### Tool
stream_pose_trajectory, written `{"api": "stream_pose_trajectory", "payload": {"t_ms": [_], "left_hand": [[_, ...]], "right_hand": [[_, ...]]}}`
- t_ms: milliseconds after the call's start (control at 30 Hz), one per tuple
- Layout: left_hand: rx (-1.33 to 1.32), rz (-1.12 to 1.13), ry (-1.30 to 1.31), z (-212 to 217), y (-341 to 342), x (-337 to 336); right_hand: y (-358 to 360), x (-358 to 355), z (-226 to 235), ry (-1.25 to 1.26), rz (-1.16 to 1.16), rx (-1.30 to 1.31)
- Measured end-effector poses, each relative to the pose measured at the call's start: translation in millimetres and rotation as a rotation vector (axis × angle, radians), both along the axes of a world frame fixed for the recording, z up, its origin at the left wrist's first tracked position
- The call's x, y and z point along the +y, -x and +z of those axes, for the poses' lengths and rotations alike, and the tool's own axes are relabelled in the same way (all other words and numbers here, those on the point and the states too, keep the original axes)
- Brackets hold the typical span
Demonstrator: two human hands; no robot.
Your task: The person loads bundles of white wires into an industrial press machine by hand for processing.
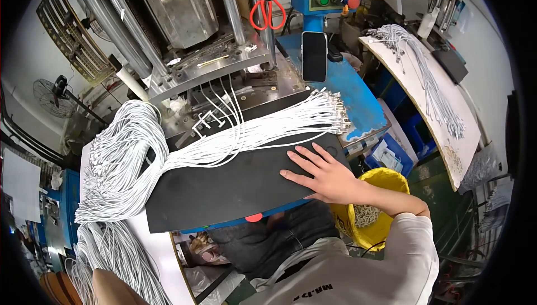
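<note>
My right hand (324, 173) lies flat with fingers spread on a black mat (224, 193) that covers the blue bench. It holds nothing. Just beyond its fingertips, a row of thin white cables (251, 134) stretches across the mat, with their metal plug ends (333, 109) fanned out at the right. The cables run left into a thick hanging bundle (120, 159). A few of them lead up into the mould plate (218, 117) of the machine. Only a bit of bare arm (112, 288) shows at the lower left, and my left hand is out of view.
A steel moulding press (190, 31) stands behind the mat. Red scissors (267, 14) hang on it, and a phone (314, 56) leans on the blue control stand. A yellow bucket (391, 179) sits at my right. More cables lie on a board (425, 87).
</note>
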State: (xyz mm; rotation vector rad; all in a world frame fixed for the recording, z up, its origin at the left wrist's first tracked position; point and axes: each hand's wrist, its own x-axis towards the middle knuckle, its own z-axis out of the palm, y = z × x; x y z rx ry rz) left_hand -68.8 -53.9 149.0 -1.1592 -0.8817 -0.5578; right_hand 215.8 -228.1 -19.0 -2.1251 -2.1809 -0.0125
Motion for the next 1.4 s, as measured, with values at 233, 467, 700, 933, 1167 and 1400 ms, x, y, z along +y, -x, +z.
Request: {"api": "stream_pose_trajectory", "payload": {"t_ms": [233,467,700,933,1167,1400], "left_hand": [[0.025,0.072,0.089,8.8,37.4,-4.7],[-0.027,0.129,0.095,21.5,65.3,-33.3],[0.076,-1.808,2.008,-140.5,-104.1,64.2],[0.184,-1.096,1.553,-142.9,-85.0,174.8],[0.271,-1.074,1.225,-153.1,-80.4,192.7],[0.025,-1.35,1.137,-171.9,-76.3,203.1]], "right_hand": [[3.3,-0.4,23.5,0.042,-0.007,0.058],[-22.0,77.7,66.3,-0.339,-0.101,1.195],[-43.0,206.9,56.6,0.171,-0.098,1.897],[-17.5,259.7,26.4,-0.312,-0.179,0.677],[-10.7,193.3,74.5,-0.538,-0.016,0.629],[-90.6,127.5,120.5,0.291,0.291,0.491]]}}
